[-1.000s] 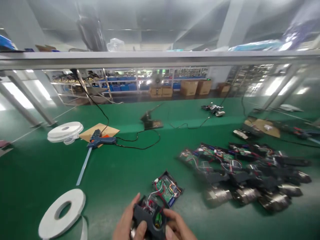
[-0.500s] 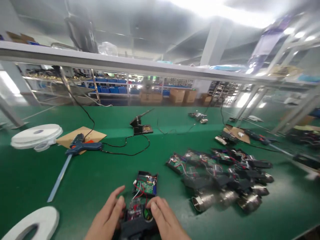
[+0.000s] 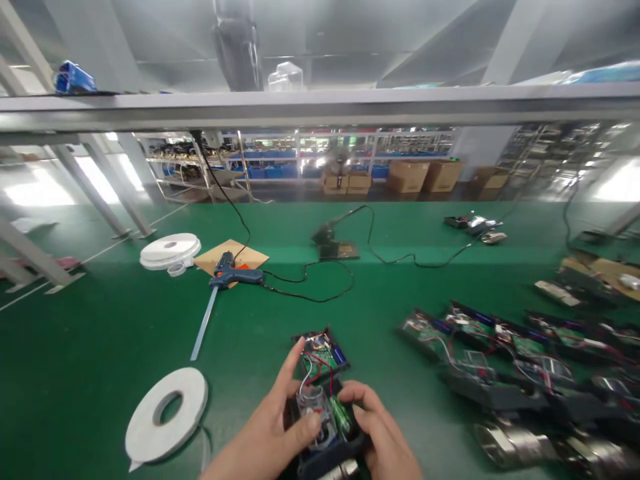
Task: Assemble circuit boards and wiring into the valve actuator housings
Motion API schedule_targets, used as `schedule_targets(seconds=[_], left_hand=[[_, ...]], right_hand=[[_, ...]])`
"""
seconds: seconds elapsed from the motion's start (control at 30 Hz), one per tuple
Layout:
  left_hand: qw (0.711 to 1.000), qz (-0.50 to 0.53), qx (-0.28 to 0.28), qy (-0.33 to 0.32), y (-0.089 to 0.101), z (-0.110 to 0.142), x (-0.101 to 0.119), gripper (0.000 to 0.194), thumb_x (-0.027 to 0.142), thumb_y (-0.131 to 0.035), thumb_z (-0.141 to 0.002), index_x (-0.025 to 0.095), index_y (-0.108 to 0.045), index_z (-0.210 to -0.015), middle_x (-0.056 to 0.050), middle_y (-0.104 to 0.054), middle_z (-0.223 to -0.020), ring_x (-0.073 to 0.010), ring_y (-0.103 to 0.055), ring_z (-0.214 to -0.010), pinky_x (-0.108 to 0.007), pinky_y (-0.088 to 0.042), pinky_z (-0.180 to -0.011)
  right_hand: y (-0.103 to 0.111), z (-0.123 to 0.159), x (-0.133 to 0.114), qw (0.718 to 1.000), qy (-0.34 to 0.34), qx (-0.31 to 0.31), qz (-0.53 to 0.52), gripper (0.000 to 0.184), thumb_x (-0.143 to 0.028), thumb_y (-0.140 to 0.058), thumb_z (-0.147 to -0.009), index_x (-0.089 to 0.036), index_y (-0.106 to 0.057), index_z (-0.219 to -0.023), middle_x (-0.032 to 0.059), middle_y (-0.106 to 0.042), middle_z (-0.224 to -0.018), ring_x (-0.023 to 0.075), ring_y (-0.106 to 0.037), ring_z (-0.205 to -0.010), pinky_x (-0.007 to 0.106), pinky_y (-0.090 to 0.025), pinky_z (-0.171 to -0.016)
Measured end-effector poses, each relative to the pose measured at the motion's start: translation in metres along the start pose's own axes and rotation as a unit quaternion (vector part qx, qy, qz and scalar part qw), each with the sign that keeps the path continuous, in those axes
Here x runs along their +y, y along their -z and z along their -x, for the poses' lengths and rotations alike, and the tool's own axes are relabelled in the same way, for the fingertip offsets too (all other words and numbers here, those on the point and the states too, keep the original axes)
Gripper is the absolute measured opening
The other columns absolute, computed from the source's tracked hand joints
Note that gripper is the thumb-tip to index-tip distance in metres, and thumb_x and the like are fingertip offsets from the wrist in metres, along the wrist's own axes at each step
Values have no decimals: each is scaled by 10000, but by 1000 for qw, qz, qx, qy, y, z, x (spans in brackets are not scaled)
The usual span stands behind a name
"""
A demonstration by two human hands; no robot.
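Observation:
Between my hands at the front of the bench is a black plastic housing with a clear cover and a green part inside. My left hand grips its left side, thumb on the clear cover and index finger stretched towards the circuit board. My right hand is closed on the right side, fingers by the green part. Red and white wires run from the housing to a black shell with a green circuit board, just beyond. A metal fitting shows under the housing's near edge.
A roll of white tape lies left of my hands. Behind it, a glue gun with a glue stick rests on cardboard. A soldering iron stand is further back. Several similar housings lie at right. A shelf spans above.
My view has swung left, so the bench items appear further right. My left hand has closed onto the housing, its thumb now on the clear cover. The housing looks tilted up, with metal showing beneath.

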State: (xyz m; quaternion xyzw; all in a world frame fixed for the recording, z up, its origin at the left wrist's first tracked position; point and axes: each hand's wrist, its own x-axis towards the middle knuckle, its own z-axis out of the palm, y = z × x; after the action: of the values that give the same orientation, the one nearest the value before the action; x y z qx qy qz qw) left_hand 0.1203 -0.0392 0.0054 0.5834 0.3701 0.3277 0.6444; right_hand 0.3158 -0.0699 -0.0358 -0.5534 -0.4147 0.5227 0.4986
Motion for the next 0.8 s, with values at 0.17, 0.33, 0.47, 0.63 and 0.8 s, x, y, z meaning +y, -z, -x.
schedule_targets(seconds=[0.17, 0.33, 0.47, 0.63, 0.8], left_hand=[[999, -24, 22, -38, 6, -9, -6, 836, 577, -582, -926, 286, -168, -1592, -89, -574, -1426, -236, -571, -1270, -370, -388, -1121], [990, -78, 79, -88, 14, -10, -18, 588, 556, -556, -938, 311, -483, -1467, -48, -574, -1458, -238, -523, -1344, -364, -355, -1169], [986, -86, 112, -91, 21, -12, -15, 517, 602, -581, -905, 270, -649, -1295, -65, -662, -1336, -245, -605, -1224, -329, -455, -1062], [986, -23, 165, -6, 29, -13, -12, 556, 657, -436, -949, 197, -691, -1130, -100, -694, -1247, -265, -622, -1146, -380, -478, -992], [992, 21, 124, -13, 32, -13, -9, 583, 694, -493, -910, 185, -628, -1159, -95, -677, -1186, -242, -613, -1072, -342, -475, -922]], right_hand=[[-5, -3, -3, 1000, -1, 14, 1, 300, -494, -552, -820, -242, -659, -942, 62, -558, -1285, 272, -574, -1100, 307, -492, -881], [-12, -8, -8, 999, 22, 18, 23, 277, -488, -552, -851, -249, -669, -927, 56, -528, -1324, 279, -539, -1158, 320, -464, -938], [-20, -17, -20, 999, 20, -3, 34, 227, -415, -531, -861, -249, -668, -932, 47, -556, -1267, 264, -534, -1159, 301, -449, -908], [-31, -33, -28, 1000, -11, -26, 13, 224, -407, -532, -809, -242, -649, -905, 44, -630, -1137, 261, -572, -1045, 309, -448, -818], [-35, -36, -26, 999, -30, -21, 10, 251, -443, -538, -793, -250, -647, -910, 40, -662, -1123, 271, -584, -1012, 317, -451, -760]])
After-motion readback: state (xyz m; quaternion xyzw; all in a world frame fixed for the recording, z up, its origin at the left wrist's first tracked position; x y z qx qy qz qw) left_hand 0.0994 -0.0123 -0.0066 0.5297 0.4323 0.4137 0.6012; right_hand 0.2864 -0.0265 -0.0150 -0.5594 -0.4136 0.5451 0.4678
